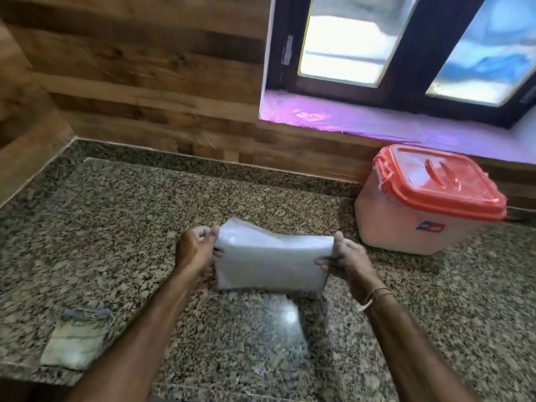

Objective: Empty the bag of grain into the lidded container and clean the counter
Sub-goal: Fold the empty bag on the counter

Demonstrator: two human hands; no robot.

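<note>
1. Nearest the camera, two bare forearms are reaching forward over the speckled granite counter (116,227), and a thin thread band (374,297) is sitting round the right wrist
2. At the near left, close to the counter's front edge, a folded, faded cloth (77,342) with a frayed top edge is lying flat, well apart from both hands
3. Above the middle of the counter, the left hand (197,248) is pinching the upper left edge of the bag (269,265), its fingers curling round the plastic
4. Opposite it, the right hand (345,259) is gripping the bag's right end, with the thumb lying on the near face and the fingers curling behind
5. Between the two hands the bag, of whitish translucent plastic, is hanging stretched sideways and lifted off the stone, its lower edge floating over a pale reflection in the polished surface; motion blur is hiding whether any grain is lying inside
6. Farther back on the right, the container (412,224) is standing on the counter near the wall, well apart from the bag, and its orange-red lid (443,184) is sitting on top, showing a moulded handle in the middle and a clip at the left side; a small red and blue label is showing on the pale front wall
7. Behind the container, a window sill (362,120) is glowing pinkish purple under a dark-framed window (406,53), while wooden planks (145,82) are covering the wall to the left
</note>
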